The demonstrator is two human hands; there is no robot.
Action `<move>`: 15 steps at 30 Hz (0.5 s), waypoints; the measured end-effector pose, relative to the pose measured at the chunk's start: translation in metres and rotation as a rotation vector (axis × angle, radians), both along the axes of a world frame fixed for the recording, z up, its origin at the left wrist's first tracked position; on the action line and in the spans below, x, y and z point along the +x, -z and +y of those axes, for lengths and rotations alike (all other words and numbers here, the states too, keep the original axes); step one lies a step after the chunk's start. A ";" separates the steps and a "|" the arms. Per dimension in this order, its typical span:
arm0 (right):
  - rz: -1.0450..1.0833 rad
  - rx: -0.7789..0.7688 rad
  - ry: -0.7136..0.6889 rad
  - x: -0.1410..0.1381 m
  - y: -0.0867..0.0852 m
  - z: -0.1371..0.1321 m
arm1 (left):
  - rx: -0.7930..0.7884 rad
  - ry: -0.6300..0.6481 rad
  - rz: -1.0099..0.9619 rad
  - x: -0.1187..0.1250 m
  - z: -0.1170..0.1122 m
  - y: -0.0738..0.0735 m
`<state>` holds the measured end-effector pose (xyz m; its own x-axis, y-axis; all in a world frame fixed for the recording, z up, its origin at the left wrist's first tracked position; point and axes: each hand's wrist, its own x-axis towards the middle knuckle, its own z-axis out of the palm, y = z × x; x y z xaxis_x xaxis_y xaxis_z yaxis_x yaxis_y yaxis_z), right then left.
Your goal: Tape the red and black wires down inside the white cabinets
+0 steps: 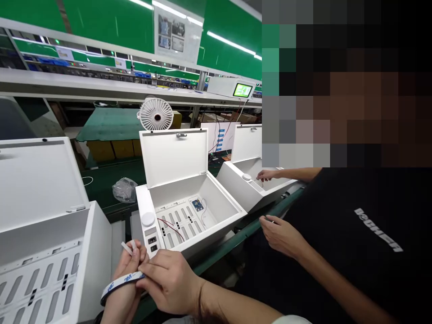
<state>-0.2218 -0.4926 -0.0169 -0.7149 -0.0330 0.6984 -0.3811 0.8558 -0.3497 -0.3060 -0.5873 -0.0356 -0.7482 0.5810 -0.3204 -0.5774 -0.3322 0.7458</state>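
Head view, measured from the white lidded case [216, 236]:
1. Left hand [125, 274] and right hand [168, 281] pinch closed on a 3M tape strip [122, 283], just below its near corner.
2. Co-worker's hand [266, 175] touches the next case [243, 189] beyond.

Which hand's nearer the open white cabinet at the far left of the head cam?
Left hand: close beside the white cabinet, on its right. Right hand: farther off, beyond the left hand. Both hold the 3M tape.
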 end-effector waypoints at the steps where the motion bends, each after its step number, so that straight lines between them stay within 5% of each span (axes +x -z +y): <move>1: -0.004 0.002 -0.003 -0.002 0.000 -0.003 | -0.009 0.022 -0.001 -0.001 -0.006 0.001; 9: -0.086 -0.112 -0.006 -0.012 0.016 -0.016 | -0.361 0.065 0.211 -0.010 -0.054 0.009; 15: -0.245 -0.474 -0.009 -0.013 0.035 -0.027 | -0.336 0.103 0.135 0.006 -0.085 0.012</move>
<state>-0.2348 -0.5196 -0.0515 -0.8601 0.2387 0.4509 -0.2467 0.5790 -0.7771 -0.3000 -0.6725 -0.0478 -0.7397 0.5345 -0.4088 -0.4842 -0.0010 0.8750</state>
